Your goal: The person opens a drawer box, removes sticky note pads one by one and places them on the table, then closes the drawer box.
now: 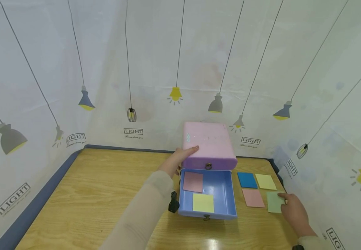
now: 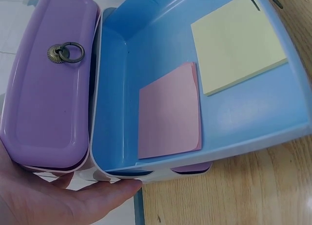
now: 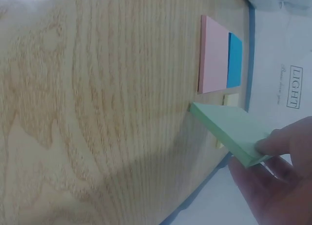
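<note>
A two-tier drawer box has a pink top (image 1: pixel 208 139) and a purple upper drawer front (image 2: pixel 53 84) with a ring pull. Its blue lower drawer (image 1: pixel 219 187) is pulled out. Inside lie a pink sticky-note pad (image 2: pixel 168 113) and a yellow sticky-note pad (image 2: pixel 239 45). My left hand (image 1: pixel 177 160) rests against the box's left side, thumb laid over the top and fingers extended down the side. To the right of the drawer, my right hand (image 1: pixel 294 211) pinches a green sticky-note pad (image 3: pixel 234 130) by one edge, tilted up from the table.
Beside the drawer on the wooden table (image 1: pixel 105 201) lie a blue pad (image 1: pixel 247 180), another yellow pad (image 1: pixel 265 181) and another pink pad (image 1: pixel 253 198). A white curtain (image 1: pixel 155 69) printed with lamps surrounds the table's back and sides.
</note>
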Demonstrator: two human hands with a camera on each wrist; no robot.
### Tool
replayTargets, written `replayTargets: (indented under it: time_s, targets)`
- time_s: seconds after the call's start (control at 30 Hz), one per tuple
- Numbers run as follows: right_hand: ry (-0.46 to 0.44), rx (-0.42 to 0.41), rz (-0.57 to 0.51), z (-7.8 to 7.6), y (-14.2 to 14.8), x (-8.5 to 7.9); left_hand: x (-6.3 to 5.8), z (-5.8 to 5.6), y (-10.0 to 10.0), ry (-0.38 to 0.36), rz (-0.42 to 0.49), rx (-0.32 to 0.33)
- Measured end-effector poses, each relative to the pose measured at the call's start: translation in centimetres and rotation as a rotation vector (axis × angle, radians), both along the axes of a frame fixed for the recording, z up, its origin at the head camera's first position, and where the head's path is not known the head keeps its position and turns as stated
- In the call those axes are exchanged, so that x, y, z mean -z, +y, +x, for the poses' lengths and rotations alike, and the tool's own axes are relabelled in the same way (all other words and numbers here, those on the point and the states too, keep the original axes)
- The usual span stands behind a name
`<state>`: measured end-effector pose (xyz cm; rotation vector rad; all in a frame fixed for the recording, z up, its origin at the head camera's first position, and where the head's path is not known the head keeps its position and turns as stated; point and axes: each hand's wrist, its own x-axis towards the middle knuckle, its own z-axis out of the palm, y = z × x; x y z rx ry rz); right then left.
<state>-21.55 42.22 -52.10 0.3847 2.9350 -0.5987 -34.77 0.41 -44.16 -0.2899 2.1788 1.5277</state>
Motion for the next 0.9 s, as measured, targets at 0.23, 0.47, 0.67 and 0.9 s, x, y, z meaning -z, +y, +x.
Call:
replayTargets:
  time_s: [0.23,0.47,0.67,0.9]
  targets:
    - [0.028,-0.027,-0.030,-0.8,1.5,1.5,-0.1,0.1,0.0,0.011,-0.008,0.010]
    - [0.083,-0.066,-0.051,-1.6,2.9,3.6,0.0,0.3,-0.2,0.010,-0.003,0.020]
    - [-0.006,-0.085,-0.031,-2.3,3.8,5.4,-0.1,0.5,-0.2,0.007,0.007,0.016]
    - [-0.103,-0.019,-0.077,-2.8,3.6,6.6,-0.2,0.2,-0.1,0.001,-0.011,0.015]
